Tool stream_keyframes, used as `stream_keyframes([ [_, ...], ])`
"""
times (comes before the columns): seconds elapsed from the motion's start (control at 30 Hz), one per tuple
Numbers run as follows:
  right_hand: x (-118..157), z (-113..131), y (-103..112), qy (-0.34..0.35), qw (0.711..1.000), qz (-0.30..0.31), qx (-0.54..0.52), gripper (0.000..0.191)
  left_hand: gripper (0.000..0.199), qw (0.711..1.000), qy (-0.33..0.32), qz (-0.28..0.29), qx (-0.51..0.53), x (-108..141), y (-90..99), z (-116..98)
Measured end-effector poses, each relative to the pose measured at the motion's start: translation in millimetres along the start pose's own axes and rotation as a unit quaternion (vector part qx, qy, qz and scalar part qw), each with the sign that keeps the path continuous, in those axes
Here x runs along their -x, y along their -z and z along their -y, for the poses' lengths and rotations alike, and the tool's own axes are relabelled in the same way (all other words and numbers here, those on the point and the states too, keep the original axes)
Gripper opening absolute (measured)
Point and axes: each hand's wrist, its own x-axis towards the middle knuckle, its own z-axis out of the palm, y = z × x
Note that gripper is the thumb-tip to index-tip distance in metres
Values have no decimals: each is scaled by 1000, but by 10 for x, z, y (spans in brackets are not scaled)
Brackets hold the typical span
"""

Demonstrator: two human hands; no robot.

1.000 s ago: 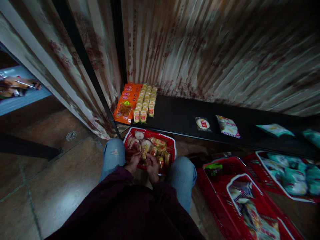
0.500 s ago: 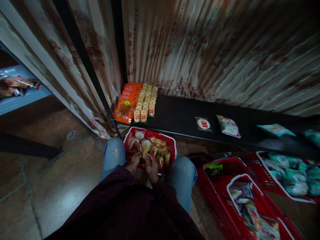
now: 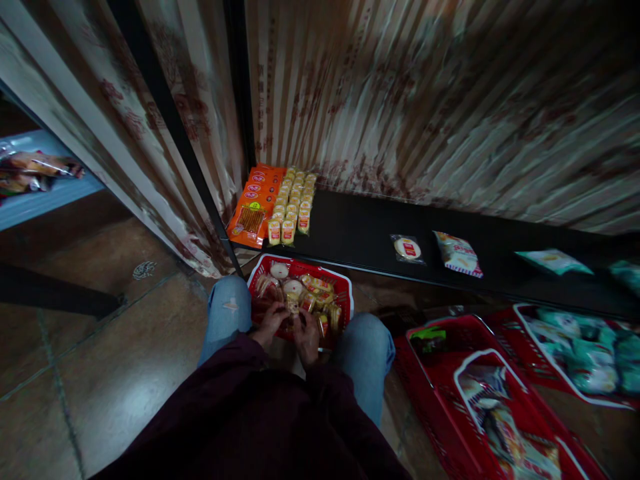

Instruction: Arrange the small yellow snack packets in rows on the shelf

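Between my knees stands a red basket (image 3: 349,287) with a white rim, holding several clear-wrapped snacks, some round and pale, others yellow. My left hand (image 3: 271,323) and my right hand (image 3: 306,332) meet over its near side, fingers closed around a small yellow-wrapped snack pack (image 3: 293,304). Beyond the basket, on a black shelf (image 3: 350,220), rows of similar yellow-wrapped packs (image 3: 291,203) stand beside orange snack bags (image 3: 256,205).
On the shelf lie a round white-labelled pack (image 3: 407,249), a white snack bag (image 3: 458,254) and a green-white pack (image 3: 554,261). Red baskets of bagged snacks (image 3: 595,363) stand on the floor at right. A black post (image 3: 173,127) rises at the shelf's left end.
The yellow-wrapped pack has turned in my fingers and sits slightly higher. Both hands have shifted a little; the basket and shelf goods look the same.
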Motion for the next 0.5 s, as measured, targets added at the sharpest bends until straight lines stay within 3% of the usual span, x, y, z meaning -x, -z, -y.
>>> stream_keyframes([
  [0.2, -28, -37, -3, -3, 999, -28, 28, 45, 32, 999, 7, 38, 1, 46, -10, -26],
  [0.5, -38, -40, 9, 0, 999, -54, -5, 36, 22, 998, -2, 53, -28, 2, 11, -44],
])
